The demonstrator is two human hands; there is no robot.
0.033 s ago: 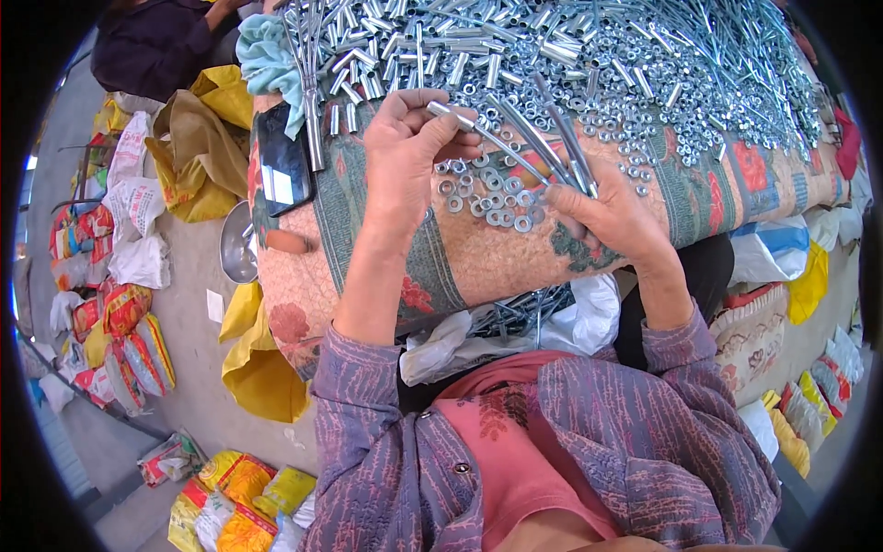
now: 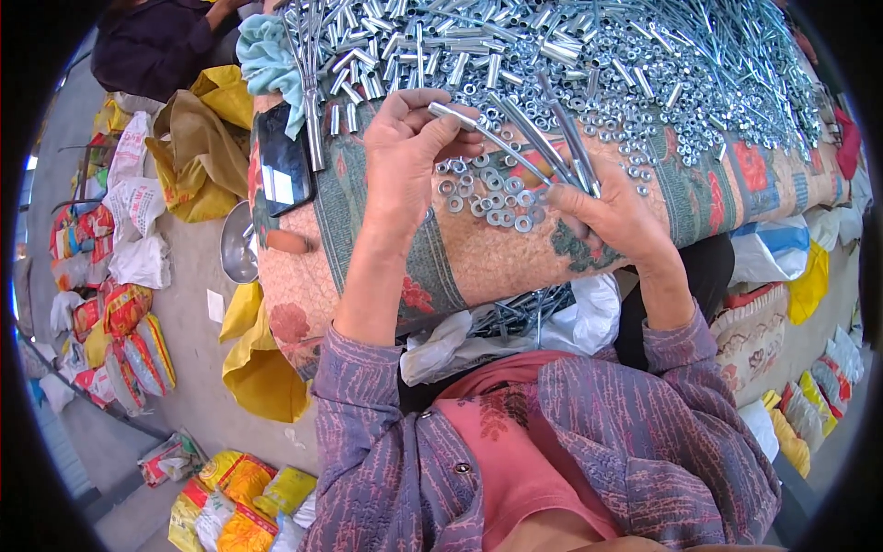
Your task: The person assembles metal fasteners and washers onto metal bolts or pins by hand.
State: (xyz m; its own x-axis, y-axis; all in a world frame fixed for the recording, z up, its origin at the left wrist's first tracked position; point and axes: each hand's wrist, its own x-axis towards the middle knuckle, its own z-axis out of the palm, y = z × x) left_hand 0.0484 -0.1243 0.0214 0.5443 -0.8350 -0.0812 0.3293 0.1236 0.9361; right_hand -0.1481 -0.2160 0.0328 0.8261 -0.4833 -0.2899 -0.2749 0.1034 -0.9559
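Note:
My left hand [image 2: 409, 143] pinches a short silver metal sleeve [image 2: 452, 116] between thumb and fingers. A thin metal rod [image 2: 515, 158] runs from that sleeve down toward my right hand [image 2: 614, 213]. Closed around the lower ends of several metal rods [image 2: 572, 138], my right hand holds them fanned out, with thicker tubular sections toward their upper ends. Both hands are above the patterned cloth [image 2: 478, 267] on the table. Loose flat washers [image 2: 497, 199] lie between and below the hands. Part of the right fingers is hidden behind the rods.
Heaped metal sleeves [image 2: 441, 41], nuts [image 2: 635, 133] and long rods [image 2: 727, 46] cover the table's far side. At left lie a phone [image 2: 283, 166], a light-blue cloth [image 2: 269, 60] and more rods [image 2: 315, 120]. A metal bowl [image 2: 237, 244] and yellow sacks [image 2: 262, 368] sit beside the table. Another person [image 2: 152, 46] is at far left.
The rods in my right hand have shifted very slightly to the right. My left hand keeps its pinch on the sleeve, nearly still.

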